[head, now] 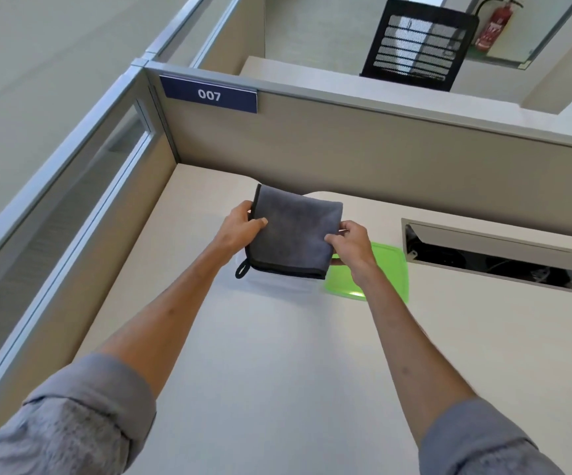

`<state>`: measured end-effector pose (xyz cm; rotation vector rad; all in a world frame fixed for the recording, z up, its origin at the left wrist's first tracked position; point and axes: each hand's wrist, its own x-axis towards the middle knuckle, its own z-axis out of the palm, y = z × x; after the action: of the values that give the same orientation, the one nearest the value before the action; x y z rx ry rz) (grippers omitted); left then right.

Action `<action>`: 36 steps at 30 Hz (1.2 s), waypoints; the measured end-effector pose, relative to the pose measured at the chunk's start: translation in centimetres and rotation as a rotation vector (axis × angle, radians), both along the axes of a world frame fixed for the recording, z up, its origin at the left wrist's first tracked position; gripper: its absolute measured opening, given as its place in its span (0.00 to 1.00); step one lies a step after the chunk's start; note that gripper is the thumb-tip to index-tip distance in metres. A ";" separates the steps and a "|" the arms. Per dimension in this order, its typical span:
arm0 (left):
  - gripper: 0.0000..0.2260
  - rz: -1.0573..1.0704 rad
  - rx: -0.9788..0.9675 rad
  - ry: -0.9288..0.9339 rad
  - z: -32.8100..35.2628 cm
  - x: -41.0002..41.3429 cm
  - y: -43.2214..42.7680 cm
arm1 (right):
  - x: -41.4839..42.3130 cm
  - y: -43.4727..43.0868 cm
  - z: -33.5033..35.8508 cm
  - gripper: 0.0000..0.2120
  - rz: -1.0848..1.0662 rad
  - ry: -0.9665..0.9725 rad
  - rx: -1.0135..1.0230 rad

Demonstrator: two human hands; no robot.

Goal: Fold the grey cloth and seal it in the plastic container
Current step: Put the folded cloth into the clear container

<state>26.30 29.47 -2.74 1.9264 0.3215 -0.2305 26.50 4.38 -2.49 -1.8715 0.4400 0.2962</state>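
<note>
Rolled grey sleeves (82, 416) nearest. Left hand (241, 228) and right hand (351, 243) pinch folded grey cloth (294, 234), hiding most of clear container (277, 284). Green lid (385, 272) beside it; cable hatch (493, 257) further right.

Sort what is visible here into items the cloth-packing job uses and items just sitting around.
In use: grey cloth, folded, held by left hand and right hand; clear plastic container under it; green lid on the desk.

Lying about: cable hatch, 007 sign, black chair, fire extinguisher.

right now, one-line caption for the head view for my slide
Both hands, left hand and right hand, hold the folded grey cloth above the clear container, green lid beside it on the desk.
</note>
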 end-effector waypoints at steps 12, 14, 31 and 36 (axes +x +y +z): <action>0.17 -0.164 0.822 -0.130 -2.4 -0.3 0.7 | -1.7 1.3 -3.1 0.10 0.143 -0.296 -0.707; 0.17 -0.158 0.866 -0.154 -2.7 -0.7 0.8 | -2.3 1.3 -3.7 0.14 0.138 -0.325 -0.786; 0.21 -0.368 0.953 -0.606 -0.5 -1.2 -1.6 | -0.3 1.8 -0.8 0.19 0.484 -0.619 -0.934; 0.15 -0.362 0.966 -0.622 -1.7 -2.1 -1.9 | -0.6 1.9 -2.3 0.16 0.556 -0.656 -1.071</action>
<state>24.19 27.53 -4.45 2.8676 -0.4243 0.3696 25.86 6.25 -4.78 -2.9520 -0.5052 -0.2749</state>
